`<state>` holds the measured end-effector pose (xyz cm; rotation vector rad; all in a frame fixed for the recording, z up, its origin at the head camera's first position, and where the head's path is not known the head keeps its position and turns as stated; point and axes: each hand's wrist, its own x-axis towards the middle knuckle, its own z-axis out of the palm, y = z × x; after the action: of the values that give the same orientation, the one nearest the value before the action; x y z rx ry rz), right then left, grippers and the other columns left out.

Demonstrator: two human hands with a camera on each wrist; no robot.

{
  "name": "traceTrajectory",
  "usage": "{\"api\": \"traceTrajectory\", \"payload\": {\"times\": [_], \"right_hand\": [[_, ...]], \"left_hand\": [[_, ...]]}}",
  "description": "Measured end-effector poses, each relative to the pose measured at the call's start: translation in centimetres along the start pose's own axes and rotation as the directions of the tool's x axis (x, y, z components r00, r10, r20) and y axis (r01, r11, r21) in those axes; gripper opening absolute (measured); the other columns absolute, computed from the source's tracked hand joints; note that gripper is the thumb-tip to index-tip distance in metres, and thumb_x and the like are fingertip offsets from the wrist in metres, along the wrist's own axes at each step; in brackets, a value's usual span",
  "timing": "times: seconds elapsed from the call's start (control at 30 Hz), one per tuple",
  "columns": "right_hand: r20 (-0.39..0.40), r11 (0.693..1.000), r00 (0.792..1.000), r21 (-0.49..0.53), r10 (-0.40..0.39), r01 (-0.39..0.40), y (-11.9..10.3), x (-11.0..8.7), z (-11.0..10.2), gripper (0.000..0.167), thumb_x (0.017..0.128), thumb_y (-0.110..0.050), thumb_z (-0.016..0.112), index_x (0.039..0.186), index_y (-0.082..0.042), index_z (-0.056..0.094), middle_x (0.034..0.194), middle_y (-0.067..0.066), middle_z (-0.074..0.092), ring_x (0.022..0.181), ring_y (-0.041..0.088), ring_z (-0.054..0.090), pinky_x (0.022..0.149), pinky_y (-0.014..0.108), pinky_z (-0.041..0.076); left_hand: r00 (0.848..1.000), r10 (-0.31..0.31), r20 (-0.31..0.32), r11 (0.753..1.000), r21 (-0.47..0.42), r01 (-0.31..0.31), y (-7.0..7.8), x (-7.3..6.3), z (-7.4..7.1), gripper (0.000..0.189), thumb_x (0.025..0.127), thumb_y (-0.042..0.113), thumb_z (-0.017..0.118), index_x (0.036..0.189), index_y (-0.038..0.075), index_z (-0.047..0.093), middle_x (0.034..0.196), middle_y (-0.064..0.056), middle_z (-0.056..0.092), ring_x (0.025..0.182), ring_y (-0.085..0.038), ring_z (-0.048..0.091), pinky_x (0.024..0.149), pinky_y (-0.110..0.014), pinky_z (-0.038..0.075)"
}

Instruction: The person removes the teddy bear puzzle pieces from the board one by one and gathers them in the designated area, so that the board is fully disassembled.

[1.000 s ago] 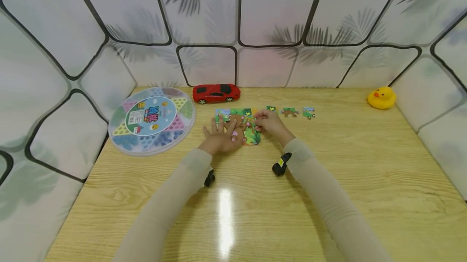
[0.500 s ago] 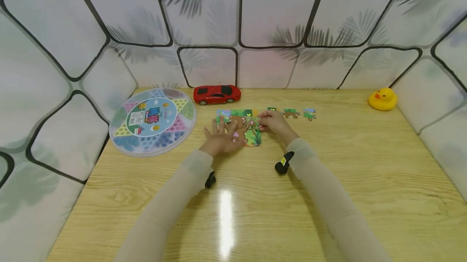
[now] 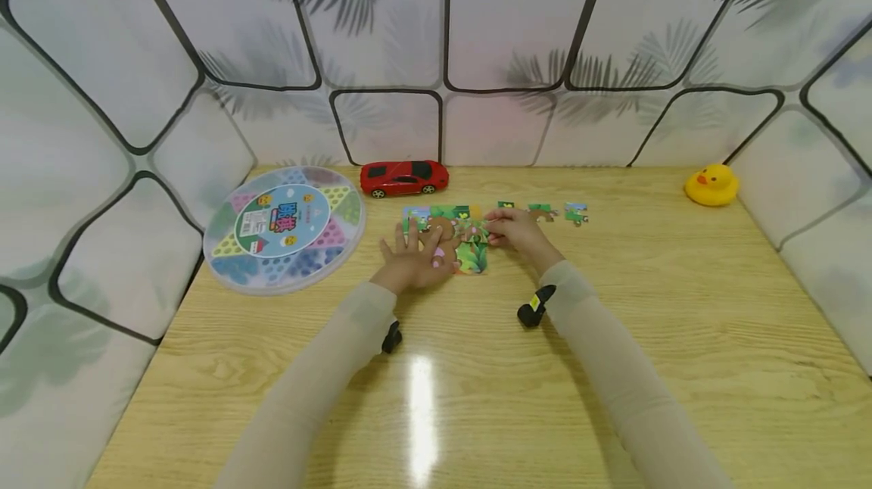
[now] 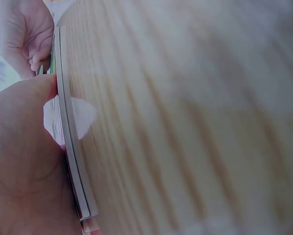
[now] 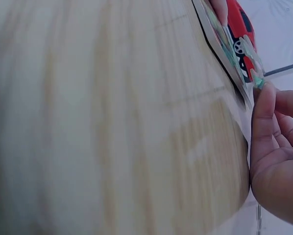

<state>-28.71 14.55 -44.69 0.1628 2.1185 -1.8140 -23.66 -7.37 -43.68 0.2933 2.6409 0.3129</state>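
Observation:
A picture puzzle (image 3: pixel 471 258) with a brown bear on green leaves lies on the table. My left hand (image 3: pixel 409 260) rests on its left part with fingers spread, covering some of the picture. At the puzzle's right edge, my right hand (image 3: pixel 519 235) pinches a puzzle piece (image 5: pixel 257 80) between thumb and fingertips. The right wrist view shows this piece tilted up above the puzzle board's edge. In the left wrist view, the left thumb (image 4: pixel 36 93) lies along the board's near edge.
Loose puzzle pieces (image 3: pixel 541 212) lie in a row to the right of the puzzle. Behind it stands a red toy car (image 3: pixel 405 178). A round Chinese checkers box (image 3: pixel 282 228) is at the left, a yellow rubber duck (image 3: pixel 711 185) at the far right. A patterned cloth wall (image 3: pixel 497 126) bounds the back.
My right hand has shifted slightly to the right, still pinching the puzzle piece over the puzzle's right side. The left hand has stayed in place.

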Motion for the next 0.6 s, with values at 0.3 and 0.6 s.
{"api": "traceTrajectory", "payload": {"times": [0.3,0.6], "right_hand": [[-0.003,0.998,0.998,-0.015,-0.066,0.066,0.9,-0.6,-3.3,0.034,0.093,-0.010,0.060,0.123,0.006,0.054,0.088,0.002,0.058,0.066,0.008,0.057,0.062,0.019,0.051],[-0.050,0.998,0.998,-0.062,-0.032,0.029,1.2,-1.9,-5.6,0.034,0.094,-0.010,0.059,0.123,0.007,0.053,0.088,0.001,0.058,0.063,0.006,0.057,0.061,0.018,0.051]], "left_hand": [[1.000,0.003,0.006,1.000,0.003,-0.003,0.0,0.0,0.0,0.082,0.088,0.074,0.023,0.151,0.034,-0.010,0.150,-0.016,-0.029,0.136,-0.040,-0.027,0.100,-0.070,-0.012],[1.000,0.002,0.008,1.000,0.016,-0.002,-0.1,0.1,0.1,0.082,0.088,0.075,0.022,0.151,0.034,-0.010,0.151,-0.016,-0.028,0.136,-0.040,-0.027,0.100,-0.070,-0.011]]}}
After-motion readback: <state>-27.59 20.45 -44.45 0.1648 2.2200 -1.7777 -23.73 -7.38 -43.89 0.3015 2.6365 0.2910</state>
